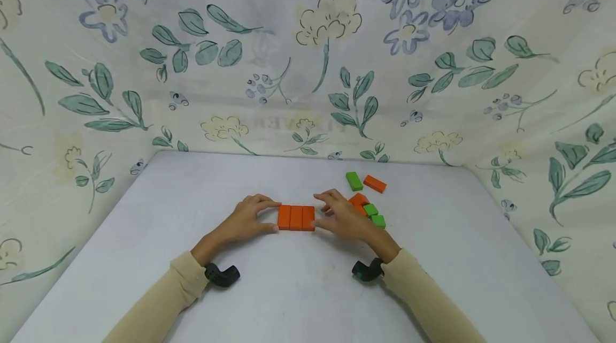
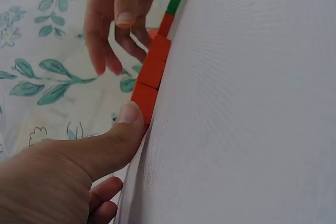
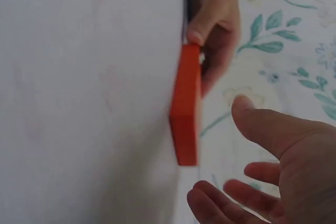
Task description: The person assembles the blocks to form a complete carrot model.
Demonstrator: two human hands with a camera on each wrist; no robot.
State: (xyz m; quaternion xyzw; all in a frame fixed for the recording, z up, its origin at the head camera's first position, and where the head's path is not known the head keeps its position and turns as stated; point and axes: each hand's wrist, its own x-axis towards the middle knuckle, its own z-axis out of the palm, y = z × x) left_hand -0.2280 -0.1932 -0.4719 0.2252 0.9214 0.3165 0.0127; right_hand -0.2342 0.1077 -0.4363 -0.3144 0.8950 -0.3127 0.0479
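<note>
Three flat orange blocks [image 1: 296, 218] lie side by side on the white table, forming a row. At its left end my left hand [image 1: 247, 218] pinches the end block between thumb and forefinger, thumb at the near corner and forefinger at the far one. The left wrist view shows that thumb against the end orange block [image 2: 145, 99]. My right hand [image 1: 344, 217] hovers at the row's right end, fingers spread and loosely bent. In the right wrist view, a gap separates this right hand [image 3: 262, 166] from the orange row [image 3: 185, 98].
Beyond my right hand sits a small cluster with orange blocks [image 1: 358, 200] and green blocks [image 1: 378, 221], partly hidden by the hand. Farther back lie a separate green block [image 1: 354, 181] and an orange block [image 1: 375, 183]. A flower-patterned cloth [image 1: 289, 107] rises behind the table [image 1: 298, 289].
</note>
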